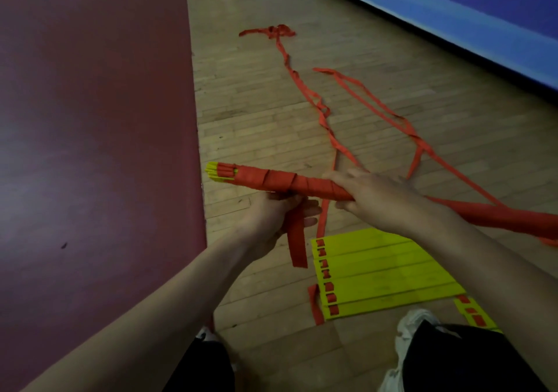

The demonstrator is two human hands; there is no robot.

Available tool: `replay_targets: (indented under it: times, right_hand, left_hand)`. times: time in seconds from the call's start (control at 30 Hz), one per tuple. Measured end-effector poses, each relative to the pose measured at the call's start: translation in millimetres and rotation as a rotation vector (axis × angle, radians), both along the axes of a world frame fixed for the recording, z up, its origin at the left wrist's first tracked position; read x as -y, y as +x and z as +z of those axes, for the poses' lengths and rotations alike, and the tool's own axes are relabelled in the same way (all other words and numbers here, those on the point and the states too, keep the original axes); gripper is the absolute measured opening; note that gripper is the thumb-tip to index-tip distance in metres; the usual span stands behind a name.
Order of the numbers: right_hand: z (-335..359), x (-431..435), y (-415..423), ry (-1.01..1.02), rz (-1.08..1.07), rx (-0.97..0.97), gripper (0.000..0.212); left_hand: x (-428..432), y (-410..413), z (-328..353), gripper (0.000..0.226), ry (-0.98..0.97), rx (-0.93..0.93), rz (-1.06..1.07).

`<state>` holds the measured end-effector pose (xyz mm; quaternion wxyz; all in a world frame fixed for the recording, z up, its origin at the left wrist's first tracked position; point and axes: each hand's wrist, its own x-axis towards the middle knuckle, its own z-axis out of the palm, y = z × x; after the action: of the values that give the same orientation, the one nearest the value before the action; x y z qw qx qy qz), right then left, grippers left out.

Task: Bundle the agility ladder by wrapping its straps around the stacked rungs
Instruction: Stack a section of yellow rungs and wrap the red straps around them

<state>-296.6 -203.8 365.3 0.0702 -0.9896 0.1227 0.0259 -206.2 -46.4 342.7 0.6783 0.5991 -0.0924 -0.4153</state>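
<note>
While the wrapped bundle (280,181) of stacked rungs is held level above the wood floor (256,104), the left hand (271,219) cups it from below, fingers curled close together and pinching the strap tail (297,246) that dangles down. The right hand (371,198) sits on top near mid-length, fingers curled over the wraps (thumb hidden, can't tell its hold). Yellow rung ends poke out at the bundle's left end. Loose straps (329,132) trail far across the floor, twisted, tangled at the far end; flat rungs (383,274) lie below the hands, dark red mat (90,120) to the left. Likely risks: tail slips from the left pinch and the coils slacken; trailing strap snags on its own twists, so a pull jerks the bundle; loose wraps let rungs slide out the open end.
</note>
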Motion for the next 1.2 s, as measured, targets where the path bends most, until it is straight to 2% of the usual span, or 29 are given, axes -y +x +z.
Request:
replay_targets:
  times: [0.2,0.33,0.47,0.6,0.67,0.73,0.8,0.9,0.97,1.2]
  right_hand:
    - [-10,-10,4,-0.033,0.011,-0.009,0.061]
    - [-12,-8,5,-0.070,-0.029,0.013,0.062]
    - [-17,-7,6,-0.122,-0.069,0.017,0.067]
    - [-17,-16,5,-0.220,0.002,0.033,0.070]
    - [-15,-13,7,-0.202,0.032,0.063,0.071]
    - [-16,-2,7,-0.022,0.036,0.085,0.078]
    - [-17,14,5,0.264,0.028,0.058,0.081]
    - [-15,32,-3,0.655,-0.019,-0.053,0.055]
    - [-15,35,-5,0.856,-0.044,-0.103,0.046]
    - [0,37,-10,1.040,-0.066,-0.207,0.031]
  left_hand:
    - [3,2,10,0.028,-0.063,-0.016,0.094]
    - [6,2,11,0.023,-0.138,-0.056,0.150]
    - [5,1,15,0.014,-0.193,-0.101,0.060]
    - [8,3,9,0.016,-0.173,-0.232,0.250]
    - [8,5,7,0.011,-0.182,-0.267,0.287]
    - [7,6,8,0.009,-0.185,-0.235,0.246]
    - [6,6,12,0.011,-0.188,-0.185,0.213]
    - [3,8,16,0.016,-0.208,-0.172,0.231]
    - [1,9,16,0.016,-0.238,-0.184,0.219]
    - [-3,14,12,0.012,-0.262,-0.205,0.180]
